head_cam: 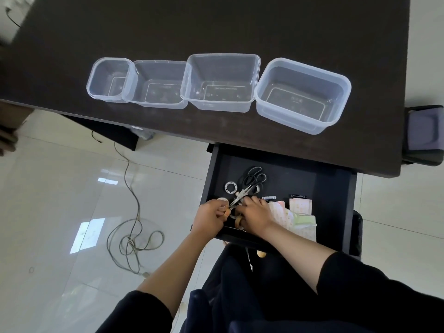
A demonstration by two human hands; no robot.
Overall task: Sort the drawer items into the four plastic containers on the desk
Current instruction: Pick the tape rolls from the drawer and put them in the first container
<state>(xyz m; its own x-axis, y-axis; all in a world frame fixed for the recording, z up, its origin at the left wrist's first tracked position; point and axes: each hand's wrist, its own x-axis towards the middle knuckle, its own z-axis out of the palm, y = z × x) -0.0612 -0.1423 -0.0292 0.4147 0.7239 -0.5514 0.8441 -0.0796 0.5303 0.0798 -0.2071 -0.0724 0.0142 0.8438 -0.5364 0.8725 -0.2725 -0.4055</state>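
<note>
Four clear plastic containers point(216, 90) sit in a row on the dark surface point(216, 25). All four look bare inside. The open drawer point(312, 183) sticks out just below the surface's edge. Both hands are at the drawer's front left corner. The left hand point(211, 217) has its fingers curled, pinching a small tan thing beside the scissors point(249, 186). The right hand point(254, 217) is curled over little items; what it holds I cannot tell. A metal ring point(231, 187) lies left of the scissors. Patterned paper packs point(298, 212) lie right of the hands.
</note>
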